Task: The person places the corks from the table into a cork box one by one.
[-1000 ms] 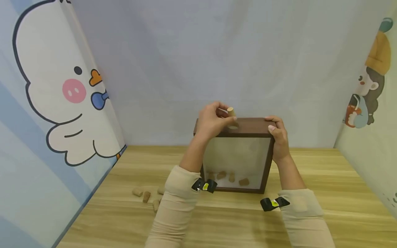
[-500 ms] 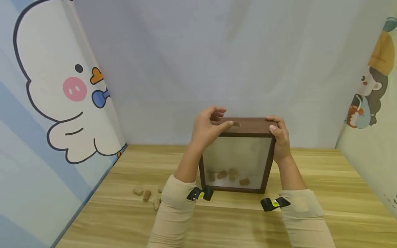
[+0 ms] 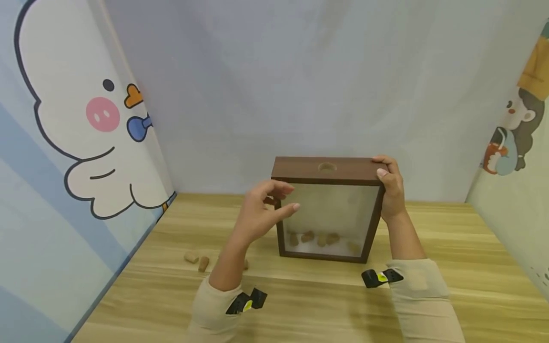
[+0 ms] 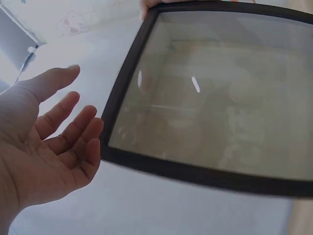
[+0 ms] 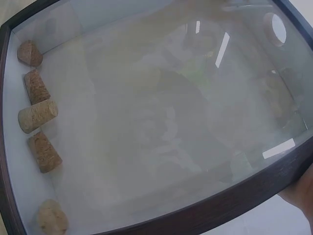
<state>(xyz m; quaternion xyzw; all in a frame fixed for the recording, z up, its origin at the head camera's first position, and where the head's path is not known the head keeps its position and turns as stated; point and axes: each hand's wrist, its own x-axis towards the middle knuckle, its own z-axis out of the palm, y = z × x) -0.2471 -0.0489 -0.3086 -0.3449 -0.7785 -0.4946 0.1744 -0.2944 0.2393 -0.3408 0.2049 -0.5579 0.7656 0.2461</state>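
A dark brown shadow box frame (image 3: 300, 167) with a clear front stands upright on the table, a round hole (image 3: 327, 167) in its top side. Inside, several corks (image 5: 38, 116) lie along the bottom, as the right wrist view shows closely. My right hand (image 3: 392, 193) grips the box's upper right corner, thumb towards the front and fingers over the top. Holding nothing, my left hand (image 3: 256, 214) is in front of the box's left edge, its fingers loosely bent and thumb apart; the left wrist view shows its bare palm (image 4: 44, 166).
Loose corks (image 3: 190, 257) lie on the wooden table (image 3: 309, 305) to the left, one of them partly behind the left forearm. A pale curtain (image 3: 274, 85) hangs behind the box, with cartoon-printed panels (image 3: 64, 133) at both sides.
My left hand has let a cork go into the hole, then moved down and left off the box top. Another cork now shows inside. My right hand keeps its grip.
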